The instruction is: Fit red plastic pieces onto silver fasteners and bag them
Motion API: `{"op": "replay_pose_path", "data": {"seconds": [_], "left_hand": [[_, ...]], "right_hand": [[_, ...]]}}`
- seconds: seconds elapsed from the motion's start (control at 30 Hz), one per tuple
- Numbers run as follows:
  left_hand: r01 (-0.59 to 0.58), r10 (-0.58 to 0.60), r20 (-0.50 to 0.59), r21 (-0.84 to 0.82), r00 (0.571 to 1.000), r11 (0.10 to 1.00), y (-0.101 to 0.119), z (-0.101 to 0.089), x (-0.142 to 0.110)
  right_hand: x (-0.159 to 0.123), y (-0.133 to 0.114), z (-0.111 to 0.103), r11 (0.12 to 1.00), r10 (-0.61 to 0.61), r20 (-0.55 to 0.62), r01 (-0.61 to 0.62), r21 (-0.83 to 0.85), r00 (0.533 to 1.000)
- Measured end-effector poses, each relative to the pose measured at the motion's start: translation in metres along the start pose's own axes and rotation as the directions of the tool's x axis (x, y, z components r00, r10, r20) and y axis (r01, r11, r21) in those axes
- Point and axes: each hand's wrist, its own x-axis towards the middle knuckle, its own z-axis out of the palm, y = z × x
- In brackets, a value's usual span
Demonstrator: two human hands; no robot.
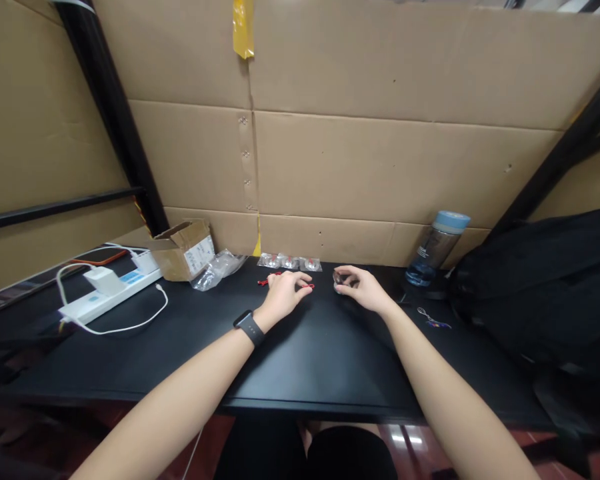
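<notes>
My left hand [286, 293], with a dark watch on its wrist, is closed in a pinch on a thin red cord [309, 286]. More of the cord shows behind the fingers, and the hand hides the rest. To the right, my right hand [361, 288] grips a small round object [337, 277], dark and shiny with a pale lower part, between thumb and fingers. Its kind is too small to make out. Just beyond my left hand, three small clear packets [310, 265] with red marks lie in a row along the cardboard wall.
An opened carton [180, 252] and a crumpled plastic bag [220, 269] stand left, near a white power strip [117, 293] with a cable. On the right are a blue-lidded bottle [437, 250], a keychain [434, 320] and a black backpack [545, 287]. The black table [310, 373] ends near my legs.
</notes>
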Motion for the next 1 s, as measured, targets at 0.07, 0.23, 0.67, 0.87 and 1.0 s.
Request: {"op": "replay_pose_path", "data": {"seconds": [0.07,0.23,0.67,0.87,1.0], "left_hand": [[0.023,-0.023,-0.002,-0.078,1.0,0.997,-0.001,0.0,0.002],[-0.086,0.068,-0.077,-0.253,0.995,0.964,-0.004,0.001,0.004],[-0.055,0.035,-0.143,-0.137,0.989,0.989,0.005,0.001,0.001],[-0.065,0.046,-0.144,-0.127,0.989,0.99,0.003,0.003,0.001],[-0.063,0.047,-0.129,-0.121,0.991,0.991,0.001,0.007,0.001]], "right_hand": [[-0.003,-0.013,0.01,0.978,-0.043,0.041,0.033,0.205,0.998],[-0.009,-0.041,0.038,0.853,-0.08,0.057,0.039,0.52,0.995],[-0.014,-0.052,0.055,0.826,-0.033,-0.028,0.043,0.562,0.999],[-0.016,-0.054,0.057,0.852,-0.048,-0.051,0.067,0.519,0.998],[-0.015,-0.046,0.062,0.859,-0.043,-0.073,0.075,0.506,0.996]]}}
